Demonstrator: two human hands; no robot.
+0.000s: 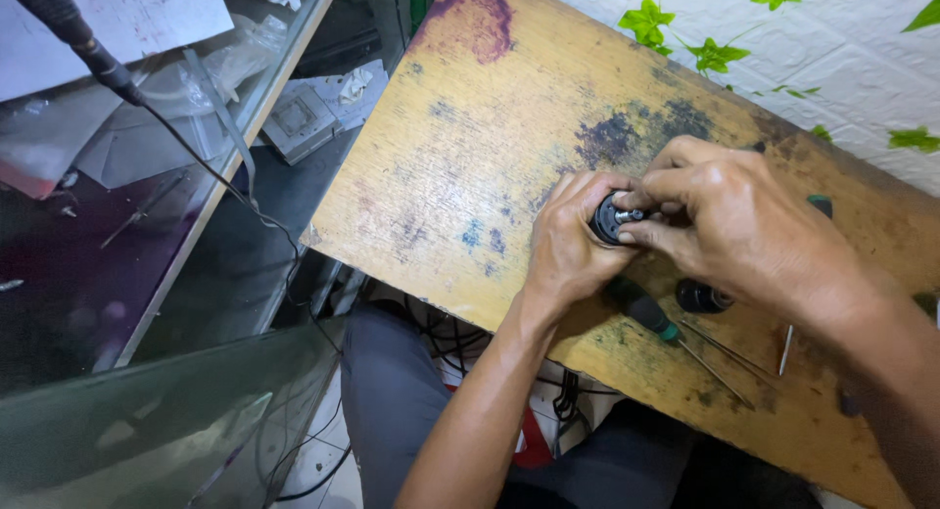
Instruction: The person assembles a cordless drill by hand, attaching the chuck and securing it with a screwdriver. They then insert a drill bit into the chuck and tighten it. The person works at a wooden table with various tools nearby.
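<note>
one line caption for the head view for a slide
Both hands, left hand and right hand, grip a small black round part over a worn wooden table.

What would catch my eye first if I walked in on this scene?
Probably the two hands meeting mid-table: the left hand cups a small black round part while the right hand pinches its silvery centre. Next, the stained yellow wooden table itself, with a green-handled screwdriver lying below the hands.
</note>
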